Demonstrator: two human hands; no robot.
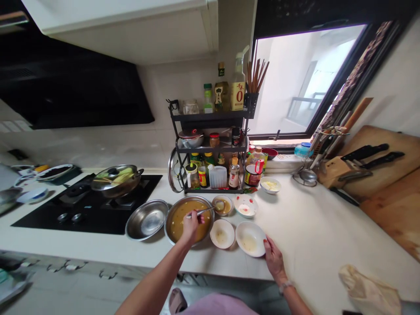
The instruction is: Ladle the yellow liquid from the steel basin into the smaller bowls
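Note:
My left hand [191, 227] is closed on the handle of a metal ladle [206, 210], above a steel bowl of yellow-brown soup [188, 219]. The ladle's cup rests in a small bowl [222, 204] just behind. My right hand [273, 258] grips the near right rim of a white bowl [250, 238] that holds a little liquid. Another small white bowl [222, 233] stands between that bowl and the soup bowl.
An empty steel bowl [146, 219] sits left of the soup. A lidded wok [115, 179] is on the black hob [88, 203]. A spice rack [211, 146] stands behind, with patterned bowls [245, 205] near it. Knives and cutting boards [383, 175] are at right.

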